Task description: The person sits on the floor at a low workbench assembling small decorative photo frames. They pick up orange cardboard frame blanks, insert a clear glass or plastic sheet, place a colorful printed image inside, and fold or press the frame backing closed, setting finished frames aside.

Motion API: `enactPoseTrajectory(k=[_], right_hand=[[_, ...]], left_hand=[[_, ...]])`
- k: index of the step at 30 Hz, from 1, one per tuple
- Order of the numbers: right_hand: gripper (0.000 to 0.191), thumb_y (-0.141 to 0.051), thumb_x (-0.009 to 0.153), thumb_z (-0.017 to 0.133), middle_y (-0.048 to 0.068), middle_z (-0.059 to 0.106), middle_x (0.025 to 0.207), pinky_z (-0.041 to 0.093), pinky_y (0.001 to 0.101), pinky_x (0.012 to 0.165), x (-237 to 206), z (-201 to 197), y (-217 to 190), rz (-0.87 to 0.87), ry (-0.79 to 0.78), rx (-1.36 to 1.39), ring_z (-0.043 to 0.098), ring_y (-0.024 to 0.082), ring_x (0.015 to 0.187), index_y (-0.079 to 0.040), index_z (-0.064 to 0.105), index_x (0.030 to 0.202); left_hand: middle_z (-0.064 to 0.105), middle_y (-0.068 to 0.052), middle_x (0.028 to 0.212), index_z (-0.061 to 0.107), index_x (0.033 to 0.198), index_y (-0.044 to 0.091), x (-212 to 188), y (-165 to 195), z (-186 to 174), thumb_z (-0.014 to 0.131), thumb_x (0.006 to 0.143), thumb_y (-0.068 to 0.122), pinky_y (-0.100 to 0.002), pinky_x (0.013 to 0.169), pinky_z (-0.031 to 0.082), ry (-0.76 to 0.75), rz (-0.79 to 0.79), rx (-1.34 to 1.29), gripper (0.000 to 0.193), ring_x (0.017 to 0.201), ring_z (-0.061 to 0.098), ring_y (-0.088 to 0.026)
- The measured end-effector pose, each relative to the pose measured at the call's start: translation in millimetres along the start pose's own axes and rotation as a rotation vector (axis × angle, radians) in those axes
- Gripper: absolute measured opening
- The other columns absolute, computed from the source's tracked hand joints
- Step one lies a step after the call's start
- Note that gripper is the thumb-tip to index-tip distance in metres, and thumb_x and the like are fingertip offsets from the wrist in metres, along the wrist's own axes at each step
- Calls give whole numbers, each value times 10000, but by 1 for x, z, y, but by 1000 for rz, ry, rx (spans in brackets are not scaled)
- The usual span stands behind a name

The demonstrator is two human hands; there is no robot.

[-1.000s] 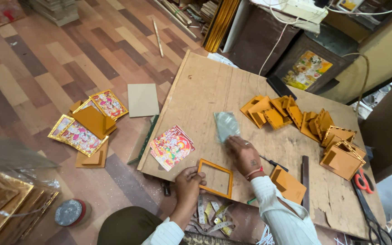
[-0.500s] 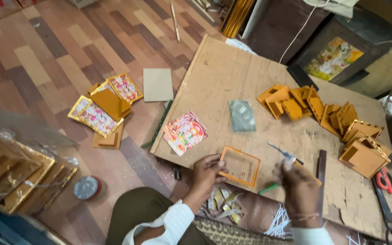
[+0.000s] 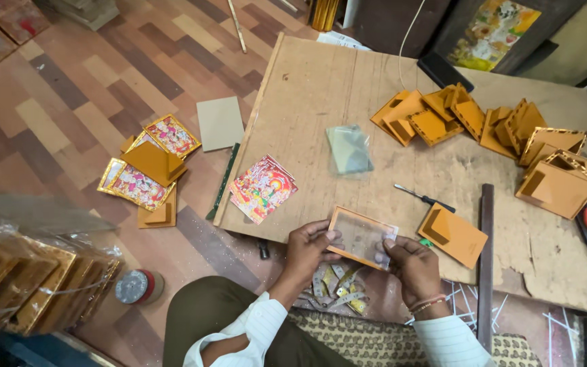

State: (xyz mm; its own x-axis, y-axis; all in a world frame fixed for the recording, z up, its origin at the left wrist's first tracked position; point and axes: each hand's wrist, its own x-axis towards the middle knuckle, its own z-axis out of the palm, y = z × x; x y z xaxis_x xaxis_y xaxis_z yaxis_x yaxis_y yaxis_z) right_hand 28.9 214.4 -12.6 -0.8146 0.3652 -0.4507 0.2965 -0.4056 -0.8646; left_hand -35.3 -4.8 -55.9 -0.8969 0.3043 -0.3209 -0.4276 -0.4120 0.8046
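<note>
A small orange picture frame [image 3: 361, 236] with a clear pane is held just above the near edge of the wooden board [image 3: 321, 88], at the board's six o'clock. The left hand [image 3: 309, 246] pinches its left side, thumb on top; the right hand [image 3: 412, 264] grips its right corner with the fingertips. At the frame's three o'clock, just beside it, lies an orange backing piece [image 3: 453, 234], with a dark flat bar [image 3: 486, 231] beyond. At one o'clock a screwdriver [image 3: 424, 198] lies near. At twelve o'clock sits a stack of glass panes [image 3: 349, 149]; at ten o'clock a pile of colourful prints [image 3: 262, 187]. More orange frames [image 3: 490, 126] crowd the far right. Nothing lies between the hands and the frame.
</note>
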Motion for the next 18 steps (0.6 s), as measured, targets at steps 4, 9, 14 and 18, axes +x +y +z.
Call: enactPoseTrajectory(k=[4,9,14,18], right_hand=[[193,-73,901,720,107,762,880,526,280,594,-4,4,-3,4,38,-87,683,167,701,48,733,1052],[269,-16,842,766,117,737,845,541,283,575,-20,17,-9,-234,167,-266,666,172,681,76,738,1093],[278,-89,831,735,99,738,876,591,302,604,-33,21,-21,-44,69,-7,715,160,735,22,709,1084],[230,-77,859,751,116,737,852,588,316,590,-30,21,-15,-46,-6,-23,690,177,689,90,722,1015]], left_hand=[[754,-169,1087,636,1297,-45,-1,0,2,674,919,49,-330,665,659,-5,26,34,391,874,770,-235],[730,-135,1066,655,1324,-49,-4,7,2,709,904,3,-318,688,663,1,29,-11,427,885,742,-186],[758,-135,1057,633,1320,-29,-8,18,6,673,877,-12,-327,669,654,18,-18,-78,445,850,770,-241],[756,-151,1029,626,1255,-19,-11,21,8,667,887,7,-313,647,657,7,6,-28,372,851,771,-245]])
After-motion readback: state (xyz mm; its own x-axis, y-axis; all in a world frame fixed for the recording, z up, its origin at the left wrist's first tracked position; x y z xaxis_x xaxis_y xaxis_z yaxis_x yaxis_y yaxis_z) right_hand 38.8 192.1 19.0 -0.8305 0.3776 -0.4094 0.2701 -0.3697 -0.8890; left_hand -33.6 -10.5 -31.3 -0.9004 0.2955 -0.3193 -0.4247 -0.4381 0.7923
